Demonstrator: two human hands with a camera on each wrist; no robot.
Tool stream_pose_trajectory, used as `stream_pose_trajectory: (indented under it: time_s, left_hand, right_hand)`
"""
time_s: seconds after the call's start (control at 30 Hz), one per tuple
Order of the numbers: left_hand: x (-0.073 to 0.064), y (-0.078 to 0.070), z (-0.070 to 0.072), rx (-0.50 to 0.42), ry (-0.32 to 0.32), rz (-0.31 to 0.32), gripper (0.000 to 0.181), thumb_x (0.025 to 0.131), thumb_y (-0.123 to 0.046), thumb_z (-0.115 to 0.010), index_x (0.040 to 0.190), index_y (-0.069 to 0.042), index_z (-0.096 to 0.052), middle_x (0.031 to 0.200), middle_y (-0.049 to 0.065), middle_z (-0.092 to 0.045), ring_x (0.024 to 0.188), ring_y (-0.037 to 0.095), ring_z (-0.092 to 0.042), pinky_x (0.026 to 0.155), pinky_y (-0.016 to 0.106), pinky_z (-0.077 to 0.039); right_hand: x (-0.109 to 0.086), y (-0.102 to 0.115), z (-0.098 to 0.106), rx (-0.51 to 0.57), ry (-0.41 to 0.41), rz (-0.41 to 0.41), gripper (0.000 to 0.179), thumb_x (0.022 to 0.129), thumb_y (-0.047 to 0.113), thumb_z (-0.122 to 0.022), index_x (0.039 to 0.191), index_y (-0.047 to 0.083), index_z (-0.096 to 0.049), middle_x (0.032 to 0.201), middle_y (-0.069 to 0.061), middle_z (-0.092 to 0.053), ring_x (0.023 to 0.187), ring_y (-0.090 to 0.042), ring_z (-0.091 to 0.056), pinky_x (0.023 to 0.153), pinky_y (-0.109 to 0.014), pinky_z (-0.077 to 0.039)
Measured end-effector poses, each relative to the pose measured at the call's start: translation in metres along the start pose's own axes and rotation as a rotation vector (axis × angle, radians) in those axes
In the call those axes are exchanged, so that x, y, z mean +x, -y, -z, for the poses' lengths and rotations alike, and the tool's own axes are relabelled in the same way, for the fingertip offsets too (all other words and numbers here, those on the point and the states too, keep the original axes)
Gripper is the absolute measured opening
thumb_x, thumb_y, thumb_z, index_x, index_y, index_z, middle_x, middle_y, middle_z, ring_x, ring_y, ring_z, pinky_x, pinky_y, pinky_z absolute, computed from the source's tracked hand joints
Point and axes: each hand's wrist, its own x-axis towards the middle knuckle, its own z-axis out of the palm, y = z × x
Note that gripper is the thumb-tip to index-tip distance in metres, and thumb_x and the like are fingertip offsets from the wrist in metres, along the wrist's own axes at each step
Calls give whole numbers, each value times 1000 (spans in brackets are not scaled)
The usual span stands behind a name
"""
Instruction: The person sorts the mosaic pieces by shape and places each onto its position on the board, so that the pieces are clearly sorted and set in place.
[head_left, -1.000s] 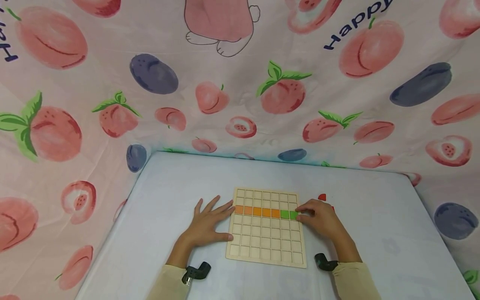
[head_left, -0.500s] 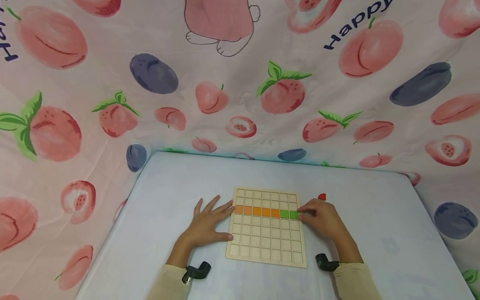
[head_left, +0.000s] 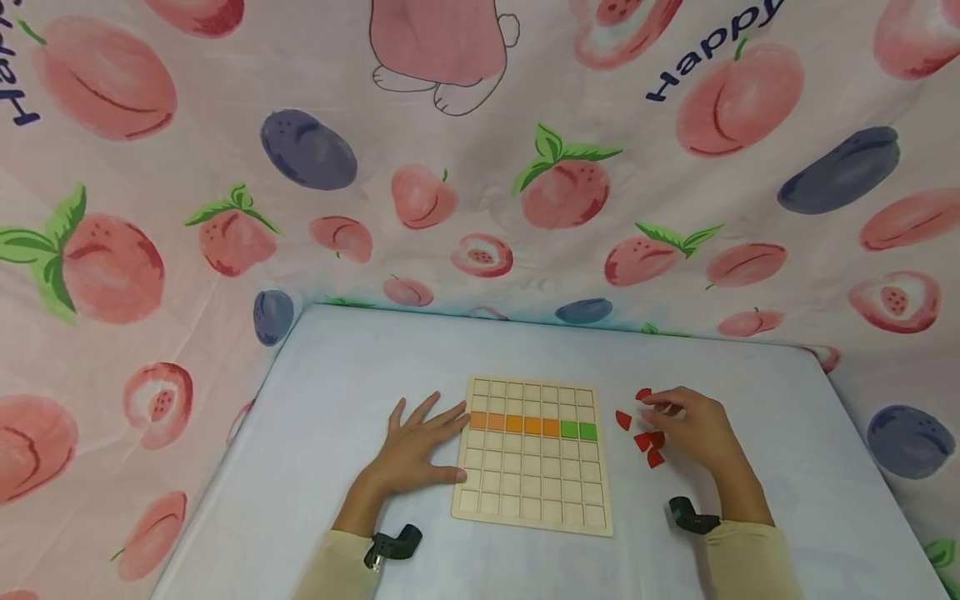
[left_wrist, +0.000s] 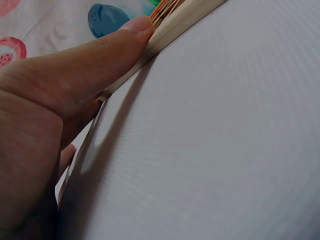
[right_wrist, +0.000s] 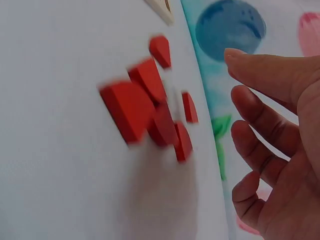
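A pale wooden grid board lies flat on the white table. One row of its cells holds light orange squares, orange squares and green squares. My left hand is spread, index finger and thumb touching the board's left edge; in the left wrist view the thumb presses the board's side. Right of the board are several red wedge-shaped blocks. Over them hovers my right hand, bent and holding nothing; the right wrist view shows its thumb and fingers apart, beside the red blocks.
White cloth covers the table. A fruit-print curtain rises behind it and along both sides. A black wrist-worn device sits at the left wrist, another device at the right.
My right hand has left the green square at the board's right edge and moved right, over the red blocks, uncovering several of them. The left hand and the board have not moved.
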Motion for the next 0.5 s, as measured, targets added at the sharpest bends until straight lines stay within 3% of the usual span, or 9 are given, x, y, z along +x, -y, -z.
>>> stream_pose_trajectory:
  time_s: [0.17,0.5]
  left_hand:
    - [0,0,0,-5,8,1,93,79,-70,-72,158,-36,-37,165,-18,-32,161,27,-11,120,68,6]
    - [0,-2,1,5,-10,1,93,78,-69,-74,157,-33,-41,164,-15,-36,160,28,-14,120,69,5]
  right_hand:
    - [2,-13,9,-42,36,-18,29,92,28,-76,116,12,-76,101,-7,-69,98,-26,-58,71,-31,-49]
    - [0,-28,12,-42,137,-11,19,88,26,-80,104,17,-80,92,-1,-65,91,-23,-56,69,-32,-48]
